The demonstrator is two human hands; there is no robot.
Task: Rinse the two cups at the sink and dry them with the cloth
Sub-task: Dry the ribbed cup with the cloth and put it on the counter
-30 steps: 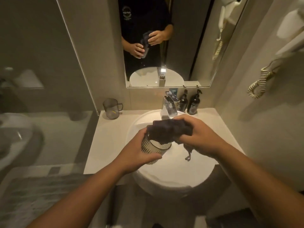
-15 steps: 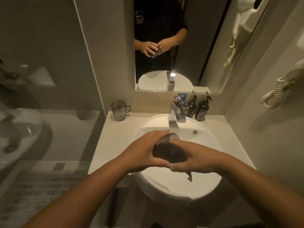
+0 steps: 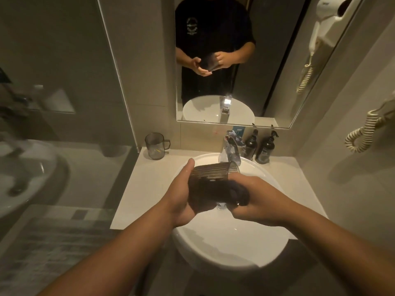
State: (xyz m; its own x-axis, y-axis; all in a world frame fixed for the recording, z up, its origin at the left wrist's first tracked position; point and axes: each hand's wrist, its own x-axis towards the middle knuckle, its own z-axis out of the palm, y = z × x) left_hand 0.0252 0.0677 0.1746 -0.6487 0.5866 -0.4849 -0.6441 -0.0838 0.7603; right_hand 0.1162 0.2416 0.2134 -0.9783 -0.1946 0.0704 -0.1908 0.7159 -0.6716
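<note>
Your left hand (image 3: 181, 195) wraps the ribbed cup (image 3: 213, 170) from the left, thumb up along its side, so this grip is closed around the cup; the fingers underneath are hidden. Your right hand (image 3: 258, 201) has its grip bunched on the dark cloth (image 3: 215, 193), which covers the cup's lower half and hides its base. Only the upper ribbed wall and part of the rim show, tipped away from you above the sink (image 3: 224, 242). The dim warm light leaves the cloth's folds hard to read, and its edges merge with the cup's shadowed side.

The cup looks like clear, vertically ribbed plastic or glass. The cloth is soft and crumpled. The sink is a smooth, white, round basin set into a pale tabletop (image 3: 149, 184), its front bulging past the tabletop's edge.

The second cup (image 3: 155, 146), a smoky translucent mug with a handle on its right, stands upright at the tabletop's back left corner, well apart from your hands. The chrome faucet (image 3: 232, 147) sits just behind the held cup, with two dark pump bottles (image 3: 258, 147) beside it. Bare tabletop lies open to the left of the basin.
</note>
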